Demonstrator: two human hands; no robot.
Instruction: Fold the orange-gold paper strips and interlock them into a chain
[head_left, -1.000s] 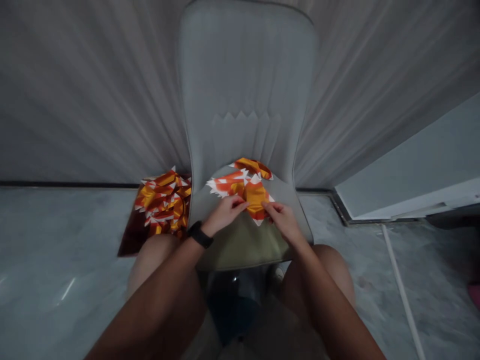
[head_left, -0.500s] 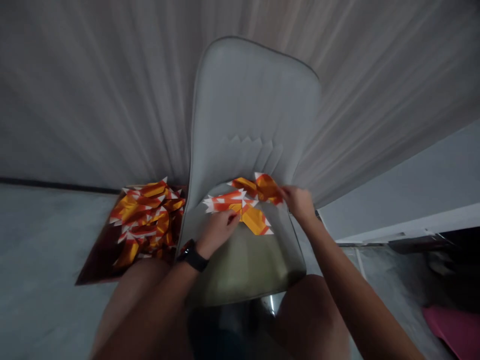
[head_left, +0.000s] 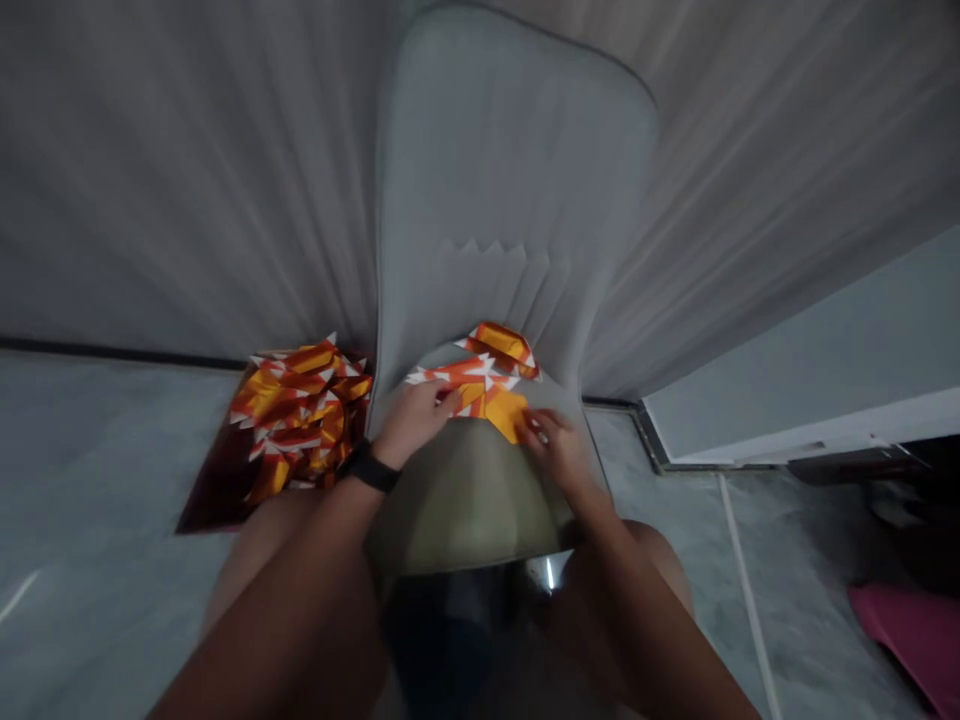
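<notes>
Between my hands, over the grey chair's seat (head_left: 465,500), is a sheet of orange, gold and white folded paper (head_left: 508,414). My left hand (head_left: 412,418), with a dark band on the wrist, pinches its left side. At its right edge, the curled fingers of my right hand (head_left: 561,448) grip the gold part. Just behind it lie more red-and-white pointed paper pieces (head_left: 457,372). Farther back on the seat rests a folded gold paper piece (head_left: 504,345) with white tips. Blur hides the exact folds.
Left of the chair, a dark red box (head_left: 217,485) on the floor holds a heap of folded gold and orange papers (head_left: 304,415). A grey curtain (head_left: 187,180) hangs behind the chair. At the lower right is a pink object (head_left: 904,635).
My right hand has come down and left from the rear paper piece to the sheet by my left hand. The rear piece now lies released on the seat. The view has shifted slightly.
</notes>
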